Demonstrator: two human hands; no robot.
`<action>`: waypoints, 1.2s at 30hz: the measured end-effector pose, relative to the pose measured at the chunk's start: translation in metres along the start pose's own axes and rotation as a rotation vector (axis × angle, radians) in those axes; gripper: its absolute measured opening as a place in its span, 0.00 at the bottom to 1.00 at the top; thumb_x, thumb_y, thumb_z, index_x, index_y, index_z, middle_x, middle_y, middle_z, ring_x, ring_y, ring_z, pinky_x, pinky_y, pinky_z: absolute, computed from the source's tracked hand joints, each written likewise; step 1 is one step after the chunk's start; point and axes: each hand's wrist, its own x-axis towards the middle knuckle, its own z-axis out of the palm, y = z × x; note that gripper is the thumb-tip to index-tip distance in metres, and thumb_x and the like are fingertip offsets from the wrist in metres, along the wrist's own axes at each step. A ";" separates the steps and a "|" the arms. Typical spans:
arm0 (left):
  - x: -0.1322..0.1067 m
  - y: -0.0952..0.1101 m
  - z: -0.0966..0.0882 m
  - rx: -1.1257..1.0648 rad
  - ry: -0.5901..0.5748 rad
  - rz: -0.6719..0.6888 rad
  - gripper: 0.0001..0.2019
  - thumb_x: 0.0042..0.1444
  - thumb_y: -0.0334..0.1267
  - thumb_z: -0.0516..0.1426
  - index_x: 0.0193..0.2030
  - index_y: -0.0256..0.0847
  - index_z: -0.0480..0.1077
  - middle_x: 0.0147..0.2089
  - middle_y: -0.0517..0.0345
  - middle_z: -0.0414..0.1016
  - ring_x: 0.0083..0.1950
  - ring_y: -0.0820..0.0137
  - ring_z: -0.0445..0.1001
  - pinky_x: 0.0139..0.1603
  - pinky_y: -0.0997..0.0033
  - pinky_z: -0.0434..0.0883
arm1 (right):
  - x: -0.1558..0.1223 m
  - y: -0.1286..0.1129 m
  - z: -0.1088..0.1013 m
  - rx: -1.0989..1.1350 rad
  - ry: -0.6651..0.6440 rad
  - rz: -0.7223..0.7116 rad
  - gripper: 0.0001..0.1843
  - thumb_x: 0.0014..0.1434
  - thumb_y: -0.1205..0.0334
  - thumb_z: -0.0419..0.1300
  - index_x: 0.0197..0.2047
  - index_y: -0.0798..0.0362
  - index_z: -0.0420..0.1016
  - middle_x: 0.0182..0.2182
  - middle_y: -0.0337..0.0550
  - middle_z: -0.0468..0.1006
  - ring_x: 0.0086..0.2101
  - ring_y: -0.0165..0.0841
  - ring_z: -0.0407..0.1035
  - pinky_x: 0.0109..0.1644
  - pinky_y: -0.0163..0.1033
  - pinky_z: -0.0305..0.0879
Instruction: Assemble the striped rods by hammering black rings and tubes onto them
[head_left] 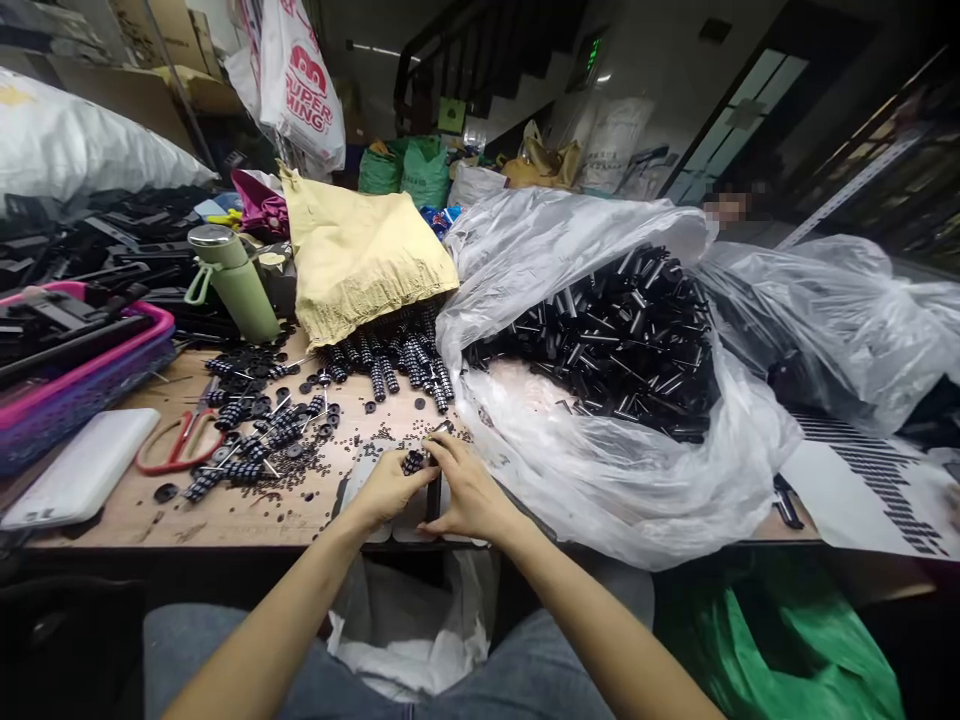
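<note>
Left of the clear bag [637, 500], the black piece [434, 497] is held, long axis toward the body, between thumb and fingers of the nearer right hand [476, 490], the checkered roller [412, 462] being pinched just beside it by the left hand [384, 490].

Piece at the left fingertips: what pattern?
Black with pale checks, as far as the small piece shows; best in the head view.
</note>
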 end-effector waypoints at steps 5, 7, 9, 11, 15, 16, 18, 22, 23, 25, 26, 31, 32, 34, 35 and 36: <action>-0.021 -0.030 -0.001 0.638 0.197 0.281 0.19 0.53 0.41 0.52 0.51 0.38 0.61 0.48 0.47 0.67 0.50 0.59 0.64 0.49 0.58 0.62 | -0.020 0.019 0.020 -0.032 0.024 0.181 0.52 0.30 0.42 0.66 0.56 0.59 0.55 0.53 0.55 0.56 0.54 0.45 0.51 0.57 0.49 0.51; -0.032 -0.037 -0.002 0.807 0.214 0.294 0.17 0.55 0.37 0.48 0.52 0.39 0.61 0.44 0.47 0.68 0.48 0.58 0.65 0.47 0.56 0.62 | -0.028 0.029 0.018 -0.116 0.053 0.288 0.52 0.30 0.41 0.65 0.55 0.59 0.56 0.53 0.56 0.56 0.54 0.46 0.51 0.57 0.50 0.50; -0.041 -0.037 -0.007 0.798 0.228 0.303 0.16 0.56 0.36 0.47 0.51 0.39 0.61 0.41 0.48 0.68 0.45 0.60 0.66 0.45 0.59 0.64 | -0.033 0.038 0.012 -0.177 0.046 0.345 0.53 0.31 0.39 0.64 0.57 0.57 0.54 0.54 0.55 0.55 0.55 0.47 0.49 0.57 0.51 0.49; -0.045 -0.030 -0.015 0.687 0.245 0.312 0.13 0.55 0.37 0.49 0.47 0.39 0.62 0.40 0.50 0.68 0.44 0.63 0.67 0.45 0.63 0.65 | -0.035 0.042 0.006 -0.209 0.000 0.351 0.53 0.34 0.39 0.62 0.59 0.55 0.50 0.56 0.54 0.52 0.56 0.47 0.47 0.57 0.51 0.48; -0.047 -0.003 -0.027 0.671 0.179 0.217 0.06 0.52 0.37 0.52 0.37 0.40 0.62 0.39 0.53 0.65 0.41 0.65 0.67 0.42 0.66 0.65 | -0.038 0.043 0.003 -0.233 -0.086 0.352 0.50 0.42 0.41 0.59 0.62 0.54 0.43 0.60 0.54 0.46 0.58 0.47 0.42 0.58 0.51 0.45; -0.046 0.003 -0.027 0.709 0.150 0.180 0.06 0.51 0.36 0.51 0.37 0.40 0.61 0.38 0.53 0.65 0.40 0.65 0.67 0.41 0.65 0.65 | -0.038 0.043 0.003 -0.236 -0.094 0.359 0.50 0.42 0.42 0.59 0.62 0.54 0.43 0.60 0.54 0.45 0.58 0.47 0.42 0.58 0.50 0.46; -0.041 0.012 -0.023 0.764 0.096 0.148 0.05 0.51 0.33 0.49 0.37 0.40 0.60 0.38 0.53 0.63 0.37 0.65 0.67 0.37 0.66 0.65 | -0.038 0.042 0.006 -0.244 -0.094 0.378 0.49 0.42 0.43 0.60 0.62 0.54 0.45 0.59 0.54 0.47 0.58 0.46 0.43 0.58 0.50 0.46; -0.016 0.013 -0.003 0.667 0.040 0.249 0.03 0.51 0.34 0.50 0.34 0.40 0.61 0.36 0.54 0.65 0.37 0.65 0.66 0.39 0.66 0.64 | -0.039 0.039 0.009 -0.249 -0.038 0.399 0.48 0.39 0.43 0.62 0.60 0.54 0.50 0.58 0.55 0.50 0.57 0.47 0.46 0.57 0.52 0.48; -0.009 0.012 0.003 0.602 0.061 0.270 0.04 0.52 0.36 0.51 0.34 0.40 0.61 0.36 0.53 0.66 0.39 0.64 0.65 0.40 0.65 0.63 | -0.039 0.038 0.009 -0.243 -0.013 0.397 0.48 0.38 0.43 0.62 0.59 0.54 0.51 0.57 0.55 0.51 0.57 0.47 0.47 0.57 0.52 0.48; 0.003 0.007 0.012 0.410 0.106 0.274 0.07 0.53 0.40 0.51 0.37 0.40 0.62 0.37 0.53 0.67 0.41 0.64 0.65 0.42 0.64 0.63 | -0.041 0.035 0.008 -0.211 0.042 0.375 0.50 0.36 0.45 0.64 0.59 0.53 0.50 0.57 0.54 0.52 0.56 0.47 0.48 0.57 0.52 0.50; 0.007 0.006 0.016 0.275 0.111 0.248 0.10 0.54 0.42 0.49 0.40 0.40 0.61 0.36 0.54 0.67 0.40 0.66 0.66 0.40 0.65 0.64 | -0.042 0.033 0.008 -0.182 0.070 0.353 0.52 0.35 0.45 0.65 0.60 0.53 0.48 0.57 0.54 0.52 0.56 0.47 0.48 0.57 0.52 0.50; 0.004 0.004 0.021 -0.444 0.079 0.030 0.20 0.54 0.53 0.46 0.47 0.41 0.59 0.24 0.66 0.59 0.18 0.80 0.58 0.17 0.79 0.58 | -0.047 0.022 0.005 0.000 0.129 0.232 0.62 0.32 0.45 0.67 0.62 0.54 0.34 0.58 0.57 0.47 0.58 0.47 0.44 0.58 0.53 0.50; 0.002 0.005 0.020 -0.513 0.079 0.001 0.21 0.52 0.53 0.48 0.47 0.41 0.60 0.23 0.67 0.58 0.15 0.81 0.55 0.14 0.81 0.55 | -0.046 0.019 0.005 0.029 0.131 0.213 0.63 0.32 0.44 0.67 0.62 0.55 0.34 0.58 0.58 0.47 0.58 0.48 0.44 0.58 0.53 0.50; -0.003 0.009 0.018 -0.572 0.072 -0.065 0.24 0.50 0.53 0.51 0.49 0.40 0.60 0.21 0.69 0.57 0.12 0.83 0.51 0.11 0.82 0.50 | -0.043 0.013 0.002 0.083 0.146 0.161 0.63 0.31 0.44 0.67 0.62 0.55 0.36 0.58 0.58 0.48 0.58 0.48 0.45 0.58 0.52 0.51; -0.005 0.010 0.018 -0.581 0.066 -0.104 0.26 0.49 0.53 0.51 0.51 0.40 0.59 0.20 0.69 0.57 0.11 0.83 0.50 0.09 0.83 0.48 | -0.040 0.008 0.001 0.105 0.159 0.125 0.62 0.31 0.44 0.67 0.61 0.55 0.37 0.57 0.58 0.48 0.58 0.48 0.45 0.58 0.51 0.52; -0.007 0.012 0.018 -0.586 0.061 -0.140 0.27 0.49 0.53 0.51 0.53 0.40 0.59 0.18 0.70 0.56 0.10 0.83 0.50 0.09 0.83 0.47 | -0.036 0.004 -0.001 0.122 0.171 0.083 0.62 0.31 0.44 0.67 0.61 0.55 0.38 0.57 0.58 0.49 0.58 0.47 0.45 0.58 0.51 0.52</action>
